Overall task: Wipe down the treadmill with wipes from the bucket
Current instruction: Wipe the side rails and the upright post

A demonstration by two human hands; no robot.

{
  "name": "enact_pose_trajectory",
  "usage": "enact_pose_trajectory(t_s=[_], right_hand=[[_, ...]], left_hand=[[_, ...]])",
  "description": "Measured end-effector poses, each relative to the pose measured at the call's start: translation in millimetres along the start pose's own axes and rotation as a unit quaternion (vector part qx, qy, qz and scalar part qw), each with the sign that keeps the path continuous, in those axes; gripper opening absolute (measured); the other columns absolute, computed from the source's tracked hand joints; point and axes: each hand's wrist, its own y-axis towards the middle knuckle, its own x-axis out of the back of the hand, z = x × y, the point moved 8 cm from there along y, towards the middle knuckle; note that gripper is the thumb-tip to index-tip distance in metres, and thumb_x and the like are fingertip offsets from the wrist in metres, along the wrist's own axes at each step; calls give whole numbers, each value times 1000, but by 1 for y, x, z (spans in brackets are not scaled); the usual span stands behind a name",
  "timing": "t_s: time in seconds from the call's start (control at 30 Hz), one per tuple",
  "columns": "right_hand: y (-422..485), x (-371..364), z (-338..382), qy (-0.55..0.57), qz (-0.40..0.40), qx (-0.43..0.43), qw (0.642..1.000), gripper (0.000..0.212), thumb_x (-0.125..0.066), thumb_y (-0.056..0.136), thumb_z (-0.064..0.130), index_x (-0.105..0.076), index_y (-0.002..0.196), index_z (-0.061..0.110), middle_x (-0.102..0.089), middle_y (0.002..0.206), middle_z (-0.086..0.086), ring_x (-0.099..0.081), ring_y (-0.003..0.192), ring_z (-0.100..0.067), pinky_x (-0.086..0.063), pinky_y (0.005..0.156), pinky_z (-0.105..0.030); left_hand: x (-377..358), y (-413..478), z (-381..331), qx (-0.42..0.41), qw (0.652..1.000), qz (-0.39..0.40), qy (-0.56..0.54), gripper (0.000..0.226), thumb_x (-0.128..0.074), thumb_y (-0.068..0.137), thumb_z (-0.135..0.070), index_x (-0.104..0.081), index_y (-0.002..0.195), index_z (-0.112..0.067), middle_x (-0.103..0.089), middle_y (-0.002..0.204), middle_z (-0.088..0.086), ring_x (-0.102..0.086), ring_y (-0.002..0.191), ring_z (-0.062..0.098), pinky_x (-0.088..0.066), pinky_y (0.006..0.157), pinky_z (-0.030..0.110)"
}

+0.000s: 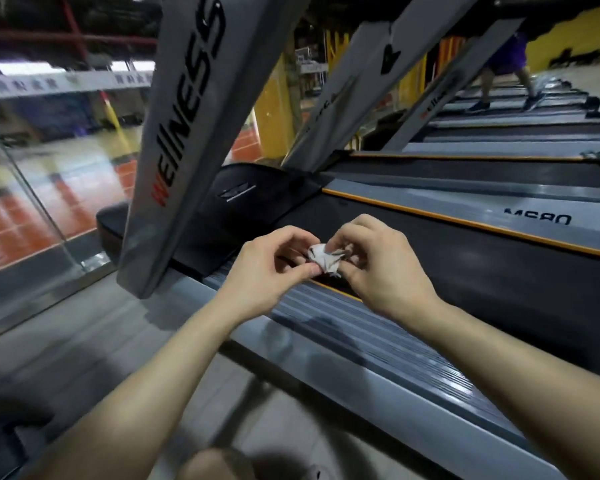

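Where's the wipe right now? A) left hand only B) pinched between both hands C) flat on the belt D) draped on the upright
B: the crumpled wipe sits between the left hand and right hand, both pinching it above the treadmill side rail.

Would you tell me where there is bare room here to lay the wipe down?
Bare: the belt right of the right hand; the ribbed rail between the forearms. Crowded: around the upright and motor cover.
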Motion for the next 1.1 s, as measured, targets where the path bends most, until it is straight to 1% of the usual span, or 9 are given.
enact_pose_trajectory(t_s=[0.23,0.33,0.43,0.57,0.7,0.83,0.97,1.03,1.1], right_hand=[[57,30,46,-16,-97,82,992,20,-77,87,8,-69,100,22,-55,108,8,-57,81,-11,-51,79,-33],[72,45,65,-44,-128,127,983,20,-74,88,7,-68,103,18,-58,110,4,-61,89,-19,-54,81,-40],[88,54,82,-88,-158,164,970,28,-72,88,4,-68,111,18,-58,114,2,-62,95,-24,-51,77,-37],[109,65,105,-137,-192,213,948,26,-72,90,3,-70,112,18,-58,114,-1,-60,92,-24,-52,70,-37],[126,76,127,-172,-226,254,925,18,-69,90,5,-71,105,15,-59,111,-4,-59,93,-26,-52,66,-41],[130,85,153,-251,-266,329,871,17,-66,89,10,-73,103,12,-63,105,-9,-58,96,-33,-48,81,-48],[130,113,176,-275,-317,358,834,8,-69,95,12,-73,100,8,-66,110,-13,-60,96,-36,-46,81,-49],[136,128,183,-290,-314,370,825,5,-70,92,7,-71,97,4,-65,108,-15,-60,95,-38,-48,81,-51],[143,142,188,-300,-296,385,821,6,-70,88,1,-68,94,3,-63,104,-17,-59,91,-38,-50,80,-52]], left_hand=[[89,28,-33,-69,967,-83,229,43,-83,89,-40,-67,129,-35,-73,113,-17,-69,104,1,-59,93,38],[124,35,-36,-82,941,-152,292,43,-78,87,-49,-66,127,-35,-70,118,-16,-67,110,6,-58,96,41],[144,46,-36,-86,911,-218,339,52,-80,85,-53,-63,129,-31,-63,125,-9,-62,118,16,-56,93,44],[154,59,-49,-116,884,-309,332,71,-86,80,-50,-55,137,-23,-49,133,2,-53,124,26,-52,102,49],[158,75,-66,-140,865,-367,312,95,-87,77,-53,-42,154,-21,-39,154,8,-41,143,29,-39,119,53],[160,95,-85,-132,884,-356,271,123,-81,72,-68,-16,169,-30,-14,174,7,-19,160,30,-22,130,56],[164,108,-114,-124,909,-334,217,123,-49,64,-71,-1,171,-34,6,179,3,1,164,22,-9,133,54],[165,111,-133,-131,910,-332,211,126,-30,54,-65,-1,171,-32,8,179,5,6,165,22,-4,134,52],[164,116,-152,-145,912,-326,203,129,-24,49,-62,-2,172,-30,7,179,7,8,166,23,-2,133,51]])
